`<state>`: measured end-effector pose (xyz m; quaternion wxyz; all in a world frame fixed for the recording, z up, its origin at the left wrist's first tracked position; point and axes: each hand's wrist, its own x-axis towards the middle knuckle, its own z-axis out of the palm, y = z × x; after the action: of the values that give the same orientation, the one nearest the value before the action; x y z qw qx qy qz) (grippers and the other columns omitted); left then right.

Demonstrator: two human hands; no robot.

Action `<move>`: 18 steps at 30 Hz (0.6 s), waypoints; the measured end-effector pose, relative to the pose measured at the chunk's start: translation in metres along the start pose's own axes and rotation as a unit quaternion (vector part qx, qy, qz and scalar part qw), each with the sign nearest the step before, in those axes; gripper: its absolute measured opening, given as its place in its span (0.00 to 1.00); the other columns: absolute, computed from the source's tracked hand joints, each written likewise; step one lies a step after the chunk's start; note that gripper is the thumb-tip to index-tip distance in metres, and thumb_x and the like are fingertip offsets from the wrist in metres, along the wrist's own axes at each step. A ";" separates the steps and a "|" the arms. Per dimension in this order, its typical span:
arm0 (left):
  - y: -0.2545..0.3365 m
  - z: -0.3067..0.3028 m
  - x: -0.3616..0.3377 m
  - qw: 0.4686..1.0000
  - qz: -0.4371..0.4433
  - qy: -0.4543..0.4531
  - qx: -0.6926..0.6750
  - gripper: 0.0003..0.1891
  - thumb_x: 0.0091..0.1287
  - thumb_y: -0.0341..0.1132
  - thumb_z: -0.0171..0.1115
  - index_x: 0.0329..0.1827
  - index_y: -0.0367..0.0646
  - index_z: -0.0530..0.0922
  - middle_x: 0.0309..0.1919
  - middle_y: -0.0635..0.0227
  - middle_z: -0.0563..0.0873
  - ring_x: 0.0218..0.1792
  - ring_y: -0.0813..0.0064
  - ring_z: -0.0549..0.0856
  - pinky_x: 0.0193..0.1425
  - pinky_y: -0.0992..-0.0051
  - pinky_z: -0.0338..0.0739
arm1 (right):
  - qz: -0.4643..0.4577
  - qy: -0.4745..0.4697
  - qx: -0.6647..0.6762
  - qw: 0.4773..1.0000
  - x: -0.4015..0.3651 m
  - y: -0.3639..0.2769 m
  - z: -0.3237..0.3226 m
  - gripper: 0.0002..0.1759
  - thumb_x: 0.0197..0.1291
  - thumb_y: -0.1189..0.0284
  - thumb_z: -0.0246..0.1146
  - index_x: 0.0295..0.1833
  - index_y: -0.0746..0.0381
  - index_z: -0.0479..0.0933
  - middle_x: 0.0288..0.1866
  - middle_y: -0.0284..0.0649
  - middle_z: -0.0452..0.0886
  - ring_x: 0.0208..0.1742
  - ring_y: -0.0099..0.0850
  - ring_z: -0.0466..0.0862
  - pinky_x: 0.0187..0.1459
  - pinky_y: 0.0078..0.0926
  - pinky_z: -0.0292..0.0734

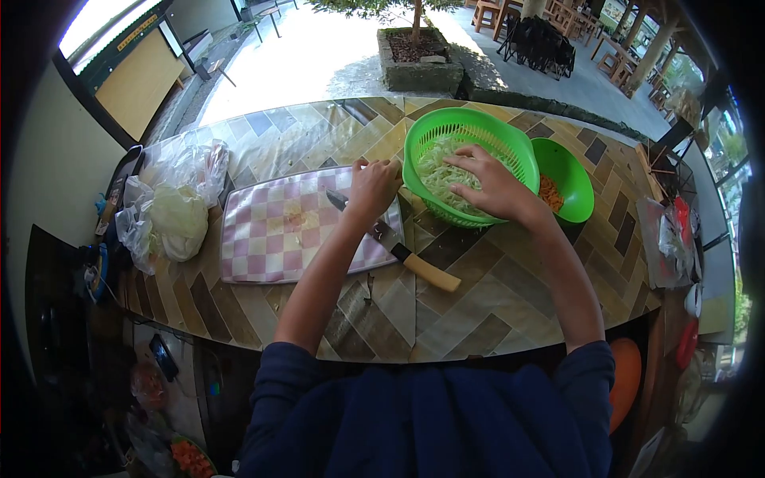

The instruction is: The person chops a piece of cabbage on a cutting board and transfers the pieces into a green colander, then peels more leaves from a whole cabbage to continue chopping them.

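Observation:
My right hand [482,182] reaches into a green colander [510,135], its fingers spread over pale shredded cabbage [437,169]. At the colander's left rim is my left hand [376,188], with its fingers curled against the edge; the fingertips are partly hidden. A knife [430,272] with a light wooden handle lies under my left wrist, its blade across the right side of a pink-and-white checked cutting board [259,231]. Small scraps dot the board. Just right of the colander, a green bowl [580,179] holds chopped orange pieces [550,193], partly behind my right forearm.
Clear plastic bags [199,163] and a pale cabbage [178,221] sit left of the board. More plastic packaging [673,243] lies at the table's right end. Beyond the tiled-pattern table [366,323] stands a square planter [414,73] with a tree.

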<state>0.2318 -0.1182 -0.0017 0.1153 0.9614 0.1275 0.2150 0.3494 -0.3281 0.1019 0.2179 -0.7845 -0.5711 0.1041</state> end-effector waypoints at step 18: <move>0.023 -0.065 0.023 0.968 -0.068 0.135 -0.201 0.10 0.69 0.36 0.56 0.42 0.41 0.82 0.38 0.61 0.86 0.40 0.58 0.85 0.57 0.56 0.69 | 0.036 -0.001 0.023 0.999 -0.016 0.015 -0.026 0.33 0.57 0.63 0.69 0.68 0.58 0.71 0.70 0.50 0.65 0.69 0.46 0.69 0.69 0.39 0.66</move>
<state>0.2273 -0.1225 0.0711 0.3021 0.8696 0.1613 0.3558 0.3679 -0.3525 0.1169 0.2308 -0.7996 -0.5400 0.1258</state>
